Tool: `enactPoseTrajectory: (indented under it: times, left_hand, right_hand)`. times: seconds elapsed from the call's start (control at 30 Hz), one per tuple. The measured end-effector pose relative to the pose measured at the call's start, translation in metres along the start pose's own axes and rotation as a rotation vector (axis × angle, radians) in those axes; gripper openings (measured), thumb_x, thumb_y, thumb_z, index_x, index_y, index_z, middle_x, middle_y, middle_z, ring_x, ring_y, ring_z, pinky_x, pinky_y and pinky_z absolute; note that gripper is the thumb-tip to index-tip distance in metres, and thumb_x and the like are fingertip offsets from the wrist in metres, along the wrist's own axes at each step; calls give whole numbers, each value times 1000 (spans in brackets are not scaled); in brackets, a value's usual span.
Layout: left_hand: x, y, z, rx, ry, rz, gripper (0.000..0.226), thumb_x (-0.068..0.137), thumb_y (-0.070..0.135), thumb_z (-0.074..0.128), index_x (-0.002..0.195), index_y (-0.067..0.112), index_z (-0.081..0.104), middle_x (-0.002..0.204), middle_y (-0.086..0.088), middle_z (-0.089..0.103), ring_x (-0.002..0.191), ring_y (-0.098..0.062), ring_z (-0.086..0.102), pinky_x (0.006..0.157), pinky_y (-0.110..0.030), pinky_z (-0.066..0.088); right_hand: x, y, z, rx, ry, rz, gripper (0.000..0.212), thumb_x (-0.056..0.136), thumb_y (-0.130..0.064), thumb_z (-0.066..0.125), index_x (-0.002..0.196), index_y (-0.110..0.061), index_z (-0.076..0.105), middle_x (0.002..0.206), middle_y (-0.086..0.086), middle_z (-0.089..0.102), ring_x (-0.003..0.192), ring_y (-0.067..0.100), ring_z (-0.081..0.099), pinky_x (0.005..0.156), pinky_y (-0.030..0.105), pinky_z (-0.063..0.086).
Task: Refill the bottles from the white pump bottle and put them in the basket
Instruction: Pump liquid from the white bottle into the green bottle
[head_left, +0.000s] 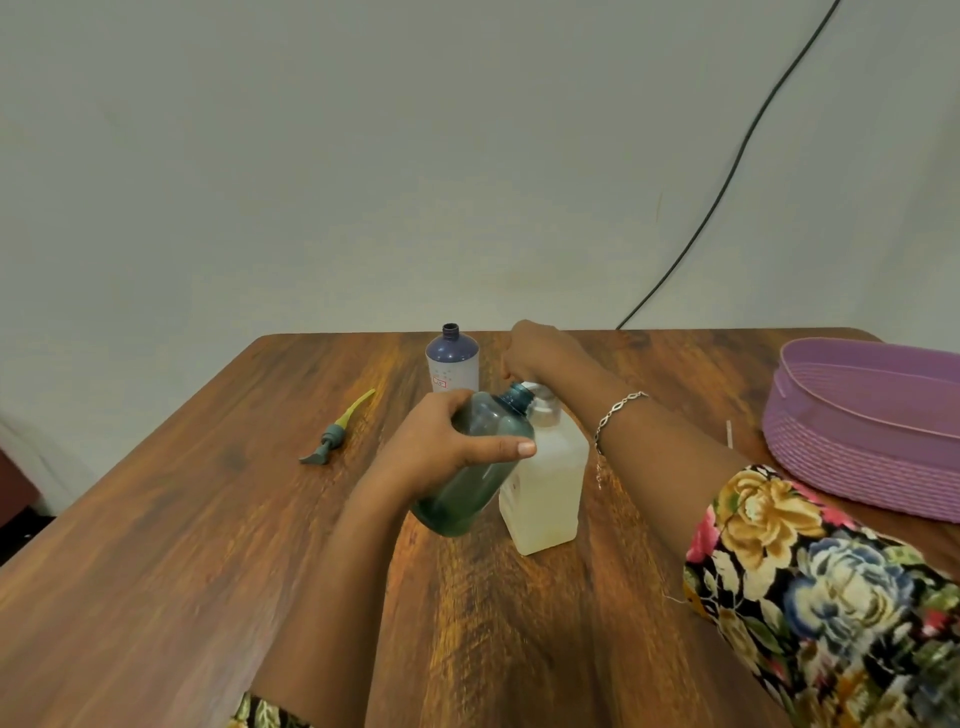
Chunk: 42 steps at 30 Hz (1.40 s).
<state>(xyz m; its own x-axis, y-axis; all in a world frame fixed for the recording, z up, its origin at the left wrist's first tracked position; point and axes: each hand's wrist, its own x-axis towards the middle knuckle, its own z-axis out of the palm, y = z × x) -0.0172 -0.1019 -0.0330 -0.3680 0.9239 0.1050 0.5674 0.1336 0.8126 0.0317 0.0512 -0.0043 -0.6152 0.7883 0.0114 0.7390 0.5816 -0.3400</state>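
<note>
My left hand (447, 441) grips a teal see-through bottle (467, 488), tilted so its open neck leans against the top of the white pump bottle (545, 493) in the middle of the table. My right hand (540, 353) lies on the pump head with curled fingers, hiding most of it. Behind them a blue bottle (452, 364) with a white label stands upright with no cap. The purple basket (852, 447) sits at the right edge of the table.
A teal pump top with a yellow tube (337, 428) lies on the wooden table (208, 545) to the left. A thin white stick (729, 434) lies beside the basket. A black cable (727, 171) runs down the wall behind.
</note>
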Motion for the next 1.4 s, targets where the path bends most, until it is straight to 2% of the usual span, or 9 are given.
enactPoseTrajectory:
  times: [0.1,0.3,0.47,0.7,0.8,0.9,0.97,1.3,1.4]
  left_hand:
    - [0,3,-2,-15,-8,7,72,52,60,78,105,15,59,98,-3,65,90,-19,62,83,-35,54]
    - [-2,8,-6,-15,-7,20,75,49,65,75,102,13,61,98,-9,67,89,-24,63,81,-42,54]
    - [5,4,-8,-9,-31,25,77,44,67,71,101,15,61,95,-6,67,86,-21,64,78,-37,54]
    - [2,4,-3,-40,-32,8,67,51,57,69,104,17,58,95,1,64,85,-14,61,70,-22,50]
    - [3,7,-3,-44,-17,26,79,46,64,79,100,9,60,94,-10,66,84,-24,62,74,-36,52]
    - [2,8,-6,-24,0,52,90,42,69,69,102,2,61,100,-20,64,91,-35,61,78,-43,52]
    - [2,10,-9,-32,-6,49,85,47,64,80,102,1,61,100,-21,64,91,-35,61,77,-43,51]
    - [2,5,-5,-61,-43,0,39,63,44,74,92,22,58,90,1,64,82,-15,61,68,-22,50]
    - [1,6,-4,-56,-33,12,64,55,55,80,96,11,60,96,-12,66,87,-29,62,77,-39,53]
  right_hand:
    - [7,0,1,71,-15,-10,15,90,-12,50,100,-7,60,93,7,61,82,25,57,68,30,43]
    - [10,-4,-8,225,-59,-40,20,89,-7,52,107,-2,60,102,16,67,95,29,64,89,38,51]
    - [7,-4,-6,49,23,-40,18,91,-11,50,105,-9,61,98,8,64,88,25,59,70,30,44]
    - [7,-4,3,-11,56,-30,10,91,-10,48,94,-12,57,91,6,60,83,25,56,72,32,45]
    - [10,-3,-6,114,14,-26,18,88,-9,55,105,-6,61,101,9,66,94,26,62,80,34,49]
    - [9,-6,-11,163,-51,-41,21,86,-9,57,105,-3,63,102,13,68,96,28,64,83,33,49]
    - [9,-7,-11,152,-49,-37,22,87,-10,56,107,-4,63,104,13,67,96,28,63,81,33,48]
    - [5,-4,0,-27,49,-47,6,88,-9,47,90,-13,51,90,7,55,84,27,53,73,32,44]
    - [6,-3,-4,12,36,-50,17,88,-14,50,103,-12,59,98,8,61,92,28,58,83,37,49]
